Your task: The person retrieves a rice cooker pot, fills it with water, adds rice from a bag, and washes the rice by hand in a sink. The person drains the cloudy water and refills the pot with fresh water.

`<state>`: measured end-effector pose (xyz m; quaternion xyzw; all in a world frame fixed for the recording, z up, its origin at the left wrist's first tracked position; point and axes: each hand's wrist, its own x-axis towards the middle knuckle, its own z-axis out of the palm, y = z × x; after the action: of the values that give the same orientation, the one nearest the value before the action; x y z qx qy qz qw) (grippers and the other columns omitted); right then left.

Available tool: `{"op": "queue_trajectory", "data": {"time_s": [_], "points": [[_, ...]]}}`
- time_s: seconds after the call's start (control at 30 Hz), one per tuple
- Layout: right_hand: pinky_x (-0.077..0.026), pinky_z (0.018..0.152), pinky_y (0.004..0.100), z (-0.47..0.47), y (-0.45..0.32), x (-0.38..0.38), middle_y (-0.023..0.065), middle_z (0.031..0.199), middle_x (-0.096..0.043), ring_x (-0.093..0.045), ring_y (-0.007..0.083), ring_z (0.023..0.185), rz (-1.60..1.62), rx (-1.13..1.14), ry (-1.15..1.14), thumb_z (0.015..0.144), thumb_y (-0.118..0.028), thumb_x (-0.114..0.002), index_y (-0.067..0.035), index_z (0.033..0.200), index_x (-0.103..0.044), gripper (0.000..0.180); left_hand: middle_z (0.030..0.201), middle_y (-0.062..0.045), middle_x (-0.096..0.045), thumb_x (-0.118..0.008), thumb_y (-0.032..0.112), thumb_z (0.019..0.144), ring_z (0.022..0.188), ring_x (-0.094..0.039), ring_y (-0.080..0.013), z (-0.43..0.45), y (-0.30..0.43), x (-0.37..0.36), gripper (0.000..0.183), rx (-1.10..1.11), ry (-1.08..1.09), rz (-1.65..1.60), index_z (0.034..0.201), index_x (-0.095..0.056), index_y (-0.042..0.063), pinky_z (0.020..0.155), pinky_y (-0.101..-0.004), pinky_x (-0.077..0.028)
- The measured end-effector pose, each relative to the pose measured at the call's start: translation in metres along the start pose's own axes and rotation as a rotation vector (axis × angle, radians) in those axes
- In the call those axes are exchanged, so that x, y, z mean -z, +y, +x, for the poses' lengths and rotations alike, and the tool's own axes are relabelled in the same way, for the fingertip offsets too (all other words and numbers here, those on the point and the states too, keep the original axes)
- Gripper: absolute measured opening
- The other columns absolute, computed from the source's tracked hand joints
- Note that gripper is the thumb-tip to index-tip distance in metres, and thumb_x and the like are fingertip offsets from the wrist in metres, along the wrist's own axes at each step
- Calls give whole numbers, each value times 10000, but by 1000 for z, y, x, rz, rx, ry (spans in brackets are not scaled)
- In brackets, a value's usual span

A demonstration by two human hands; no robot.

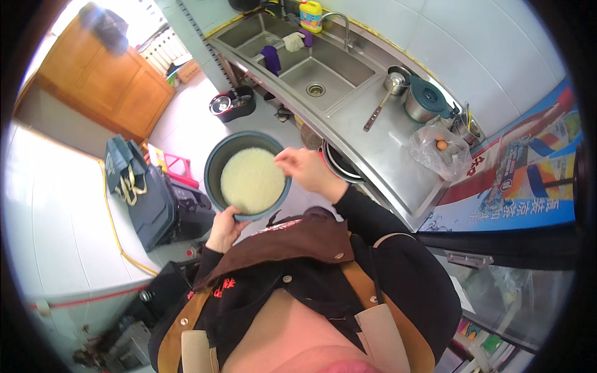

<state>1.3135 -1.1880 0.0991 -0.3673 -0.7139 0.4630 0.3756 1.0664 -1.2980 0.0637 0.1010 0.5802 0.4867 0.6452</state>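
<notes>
In front of my apron is a dark grey-green round basin [211, 164], and pale, fine grains that look like rice [254, 182] cover its bottom. My left hand [225, 228] grips the near rim, thumb over the edge. Over the right rim is my right hand [305, 170], its fingers curled together and slightly blurred. Whether anything small is between those fingertips cannot be made out. The underside of the basin is hidden, so what supports it besides my left hand does not show.
A steel double sink [315, 74] with a tap [343, 23] runs along the right wall. On its counter are a lidded pot [422, 100], a ladle [380, 109] and an egg [441, 145] on a plastic bag. A mop bucket [233, 105] and a lidded bin [151, 205] stand on the floor.
</notes>
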Motion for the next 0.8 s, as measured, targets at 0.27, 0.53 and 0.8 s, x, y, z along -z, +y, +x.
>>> {"op": "queue_trajectory", "data": {"time_s": [0.27, 0.53, 0.8], "points": [[-462, 627, 232, 49, 110, 130, 42, 765, -630, -580, 99, 694, 76, -292, 797, 848, -104, -574, -20, 960, -591, 141, 1150, -295, -467, -398, -45, 795, 1047, -513, -443, 177, 120, -121, 385, 116, -349, -53, 1163, -358, -153, 880, -576, -461], [-472, 662, 253, 200, 253, 221, 69, 818, -628, -592, 128, 758, 193, -287, 976, 877, -140, -531, 5, 1009, -583, 203, 1193, -295, -442, -380, -43, 805, 1063, -494, -476, 321, 200, -217, 405, 291, -413, 90, 1193, -336, -151, 873, -479, -499], [-415, 910, 373, 355, 359, 313, 244, 1106, -572, -534, 350, 1067, -356, -725, 934, 810, -280, -563, 54, 1152, -521, 480, 1176, -288, -446, -380, -36, 798, 998, -535, -452, 473, 229, -283, 406, 371, -446, 271, 1184, -326, -152, 827, -509, -516]]}}
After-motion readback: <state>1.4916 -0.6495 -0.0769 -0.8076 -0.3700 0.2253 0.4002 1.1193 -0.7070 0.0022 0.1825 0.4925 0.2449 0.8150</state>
